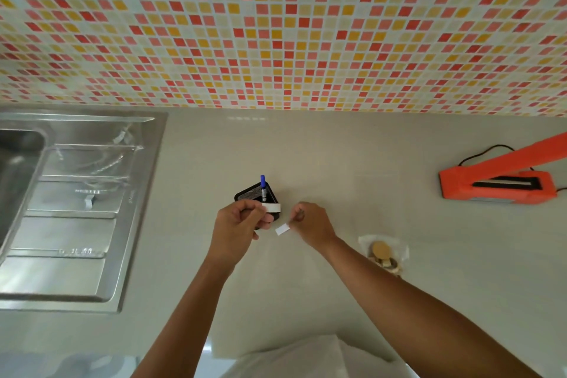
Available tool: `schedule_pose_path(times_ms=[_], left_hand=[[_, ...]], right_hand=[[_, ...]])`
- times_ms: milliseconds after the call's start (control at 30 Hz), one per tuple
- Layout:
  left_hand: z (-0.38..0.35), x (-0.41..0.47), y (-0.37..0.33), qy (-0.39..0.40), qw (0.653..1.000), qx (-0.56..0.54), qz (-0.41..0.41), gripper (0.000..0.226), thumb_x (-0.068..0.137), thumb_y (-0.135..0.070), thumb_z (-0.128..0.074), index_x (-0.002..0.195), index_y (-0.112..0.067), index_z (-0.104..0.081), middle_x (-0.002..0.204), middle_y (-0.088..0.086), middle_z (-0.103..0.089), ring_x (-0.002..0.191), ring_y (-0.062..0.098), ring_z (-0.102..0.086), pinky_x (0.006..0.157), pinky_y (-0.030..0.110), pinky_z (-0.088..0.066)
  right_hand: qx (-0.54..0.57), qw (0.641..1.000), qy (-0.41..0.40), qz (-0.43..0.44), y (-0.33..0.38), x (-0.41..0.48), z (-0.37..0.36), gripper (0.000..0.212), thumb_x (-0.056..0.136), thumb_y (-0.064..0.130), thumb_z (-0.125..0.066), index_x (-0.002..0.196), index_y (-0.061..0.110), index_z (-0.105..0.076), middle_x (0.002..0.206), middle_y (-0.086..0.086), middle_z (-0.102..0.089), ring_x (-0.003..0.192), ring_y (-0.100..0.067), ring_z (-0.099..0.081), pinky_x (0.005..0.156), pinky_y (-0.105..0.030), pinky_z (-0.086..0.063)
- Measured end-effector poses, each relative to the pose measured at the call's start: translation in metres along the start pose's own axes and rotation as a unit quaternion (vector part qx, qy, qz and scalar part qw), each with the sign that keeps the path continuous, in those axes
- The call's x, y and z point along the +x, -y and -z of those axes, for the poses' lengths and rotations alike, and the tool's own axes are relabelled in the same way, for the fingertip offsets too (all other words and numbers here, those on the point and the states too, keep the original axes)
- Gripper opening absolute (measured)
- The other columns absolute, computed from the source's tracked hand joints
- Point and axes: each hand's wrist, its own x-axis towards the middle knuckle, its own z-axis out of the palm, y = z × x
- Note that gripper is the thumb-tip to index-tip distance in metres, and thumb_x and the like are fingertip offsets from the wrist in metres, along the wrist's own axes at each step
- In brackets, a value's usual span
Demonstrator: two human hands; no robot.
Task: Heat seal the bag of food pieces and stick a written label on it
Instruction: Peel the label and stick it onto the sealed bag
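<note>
My left hand [237, 225] is closed around a white roll of label tape [271, 208], held in front of a black mesh pen holder [250, 193]. A blue pen [263, 187] stands upright in that holder. My right hand [310, 222] pinches a small white label strip [282, 229] between thumb and fingertip, just right of the roll and apart from it. A clear bag of round beige food pieces [382, 252] lies on the counter beside my right forearm. The orange heat sealer [497, 182] sits at the far right with its arm raised.
A steel sink with a ribbed drainboard [73, 215] fills the left side, with clear plastic bags [92, 163] lying on the drainboard. The pale counter [337, 156] runs back to a mosaic tile wall [276, 24]. A black cord [487, 152] trails behind the sealer.
</note>
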Motion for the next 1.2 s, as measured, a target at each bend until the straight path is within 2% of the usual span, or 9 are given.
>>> schedule_pose_path(times_ms=[200, 333, 400, 533, 600, 700, 867, 1000, 1200], left_hand=[[-0.010, 0.000, 0.001, 0.018, 1.000, 0.006, -0.012, 0.013, 0.093, -0.001, -0.057, 0.089, -0.008, -0.067, 0.077, 0.008, -0.077, 0.066, 0.014, -0.070, 0.055, 0.027, -0.048], [-0.018, -0.004, -0.003, 0.039, 0.999, 0.008, -0.030, 0.010, 0.094, -0.002, -0.058, 0.094, -0.005, -0.067, 0.080, 0.009, -0.077, 0.070, 0.017, -0.071, 0.056, 0.026, -0.050], [-0.022, -0.005, -0.006, 0.053, 0.998, 0.010, -0.045, 0.008, 0.094, -0.002, -0.058, 0.095, -0.002, -0.066, 0.081, 0.011, -0.076, 0.069, 0.017, -0.070, 0.055, 0.024, -0.050], [-0.036, -0.015, -0.011, 0.100, 0.980, 0.098, -0.144, 0.014, 0.088, 0.003, -0.063, 0.090, -0.010, -0.070, 0.074, -0.004, -0.074, 0.065, 0.009, -0.067, 0.058, 0.020, -0.049], [-0.045, -0.019, -0.012, 0.115, 0.940, 0.199, -0.253, 0.015, 0.085, -0.001, -0.070, 0.089, -0.014, -0.073, 0.073, -0.015, -0.071, 0.067, 0.002, -0.065, 0.062, 0.016, -0.049], [-0.062, -0.026, -0.016, 0.139, 0.868, 0.291, -0.377, 0.010, 0.084, -0.007, -0.073, 0.090, -0.015, -0.076, 0.078, -0.018, -0.070, 0.068, -0.003, -0.063, 0.064, 0.003, -0.040], [-0.092, -0.036, -0.016, 0.175, 0.835, 0.306, -0.422, 0.012, 0.086, -0.010, -0.072, 0.096, -0.017, -0.076, 0.086, -0.009, -0.074, 0.069, 0.002, -0.065, 0.065, 0.004, -0.041], [-0.116, -0.043, -0.010, 0.179, 0.852, 0.290, -0.398, 0.017, 0.086, -0.008, -0.072, 0.099, -0.019, -0.075, 0.090, -0.009, -0.073, 0.071, 0.005, -0.066, 0.064, 0.005, -0.042], [-0.153, -0.047, 0.001, 0.170, 0.938, 0.193, -0.233, 0.039, 0.082, -0.013, -0.074, 0.116, -0.028, -0.062, 0.103, -0.014, -0.071, 0.078, 0.010, -0.070, 0.062, 0.017, -0.051]], right_hand=[[0.013, 1.000, -0.011, 0.007, -0.006, -0.003, 0.005, 0.004, 0.075, 0.013, -0.071, 0.072, 0.010, -0.069, 0.065, 0.005, -0.062, 0.058, -0.007, -0.052, 0.056, -0.022, -0.040], [0.014, 1.000, 0.006, -0.003, -0.004, -0.015, 0.025, 0.012, 0.081, 0.016, -0.066, 0.071, 0.017, -0.074, 0.068, 0.012, -0.066, 0.062, 0.002, -0.057, 0.055, -0.010, -0.040], [0.030, 0.999, 0.008, -0.012, 0.002, -0.024, 0.039, 0.019, 0.085, 0.025, -0.067, 0.072, 0.012, -0.073, 0.068, 0.008, -0.064, 0.062, -0.007, -0.055, 0.059, -0.018, -0.041], [0.277, 0.947, 0.118, -0.108, 0.018, -0.063, 0.082, 0.057, 0.091, 0.059, -0.056, 0.094, 0.006, -0.075, 0.077, -0.003, -0.069, 0.058, -0.014, -0.050, 0.049, -0.025, -0.037], [0.335, 0.924, 0.145, -0.115, 0.019, -0.080, 0.103, 0.063, 0.092, 0.061, -0.053, 0.098, 0.002, -0.075, 0.077, -0.006, -0.068, 0.056, -0.014, -0.049, 0.046, -0.024, -0.032], [0.351, 0.923, 0.127, -0.095, 0.012, -0.097, 0.127, 0.039, 0.090, 0.044, -0.065, 0.090, 0.006, -0.075, 0.077, -0.008, -0.065, 0.055, -0.014, -0.045, 0.045, -0.024, -0.026], [0.341, 0.929, 0.133, -0.043, -0.017, -0.119, 0.155, 0.010, 0.085, 0.017, -0.075, 0.089, 0.008, -0.075, 0.079, -0.008, -0.065, 0.056, -0.011, -0.044, 0.041, -0.022, -0.024], [0.359, 0.927, 0.102, -0.036, -0.036, -0.130, 0.169, 0.004, 0.086, 0.010, -0.073, 0.087, 0.007, -0.074, 0.078, -0.009, -0.066, 0.054, -0.012, -0.042, 0.041, -0.021, -0.022], [0.355, 0.934, 0.037, -0.036, -0.060, -0.137, 0.186, 0.008, 0.086, 0.011, -0.073, 0.088, 0.004, -0.075, 0.075, -0.008, -0.064, 0.055, -0.013, -0.040, 0.048, -0.026, -0.020]])
